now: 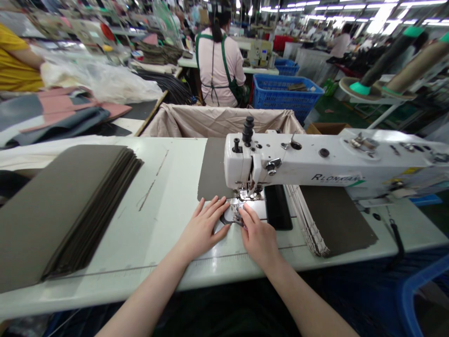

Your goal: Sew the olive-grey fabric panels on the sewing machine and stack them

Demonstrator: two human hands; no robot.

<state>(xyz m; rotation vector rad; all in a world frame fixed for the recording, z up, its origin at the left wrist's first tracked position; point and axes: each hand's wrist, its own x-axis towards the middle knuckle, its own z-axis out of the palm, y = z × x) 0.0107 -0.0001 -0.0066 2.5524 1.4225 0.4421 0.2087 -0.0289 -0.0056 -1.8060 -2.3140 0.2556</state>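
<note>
Bare, tapering forearms [151, 286] — left grip [200, 229], right grip [261, 239] equally bare.

Your left hand [199, 230] is palm down, fingers [211, 207] extended, thumb [221, 232] angled inward. Your right hand [260, 241] is partly curled. Bare forearms [154, 291] converge forward, hands close but apart.

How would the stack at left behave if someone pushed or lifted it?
The stack would probably shear apart, since its right edges are fanned unevenly. Its many thin layers suggest some heft. It seems unlikely to tip, lying broad and low.
</note>
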